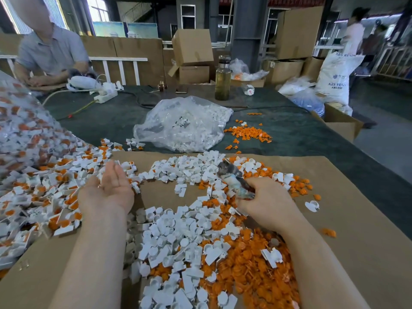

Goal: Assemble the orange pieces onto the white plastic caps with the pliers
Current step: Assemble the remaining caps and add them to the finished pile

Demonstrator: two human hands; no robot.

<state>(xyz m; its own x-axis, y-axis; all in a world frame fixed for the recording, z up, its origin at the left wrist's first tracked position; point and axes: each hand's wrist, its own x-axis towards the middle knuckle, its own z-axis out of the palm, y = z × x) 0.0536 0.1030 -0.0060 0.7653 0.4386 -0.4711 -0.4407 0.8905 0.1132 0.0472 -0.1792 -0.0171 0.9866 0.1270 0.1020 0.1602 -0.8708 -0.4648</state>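
White plastic caps [178, 233] and small round orange pieces [252, 264] heap on the brown cardboard sheet [356, 219], mostly between my forearms. My left hand [109, 190] lies palm-up and spread, holding nothing, at the cardboard's left edge. My right hand [265, 201], nearer the orange pieces, grips the grimy pliers [234, 177], nose pointing up-left.

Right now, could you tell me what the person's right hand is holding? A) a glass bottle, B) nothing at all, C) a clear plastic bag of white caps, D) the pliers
D: the right hand grips the pliers by their handles, nose pointing up and away over the white caps, while the left hand lies palm up and open.
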